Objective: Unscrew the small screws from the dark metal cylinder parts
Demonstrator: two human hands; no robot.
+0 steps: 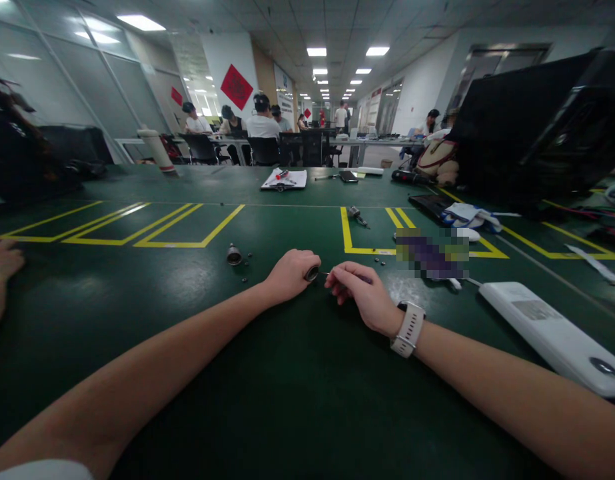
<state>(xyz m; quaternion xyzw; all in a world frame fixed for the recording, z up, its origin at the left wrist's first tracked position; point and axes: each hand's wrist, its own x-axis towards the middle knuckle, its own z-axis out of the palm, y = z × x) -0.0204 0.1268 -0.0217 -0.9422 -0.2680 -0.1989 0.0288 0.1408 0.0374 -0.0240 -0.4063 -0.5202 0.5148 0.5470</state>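
My left hand (pixel 286 277) is closed around a round metal part (pixel 312 273), its hollow end facing right. Pinched in my right hand (pixel 360 287) is a slim tool (pixel 326 274) with a thin shaft pointing at that opening; a bit of dark handle shows behind the fingers, but its exact kind is unclear. Whether the tip touches the part cannot be told. A cup-shaped metal piece (pixel 234 254) stands on the green table left of my hands, with small dark bits (pixel 245 281) beside it. More small pieces (pixel 377 260) lie beyond my right hand.
A metal part with a shaft (pixel 357 217) lies inside the yellow tape. At right are a white elongated device (pixel 552 333), gloves (pixel 470 217) and a large black monitor (pixel 542 127). Another person's hand (pixel 2 263) rests at the left edge. Papers (pixel 284 179) lie farther back.
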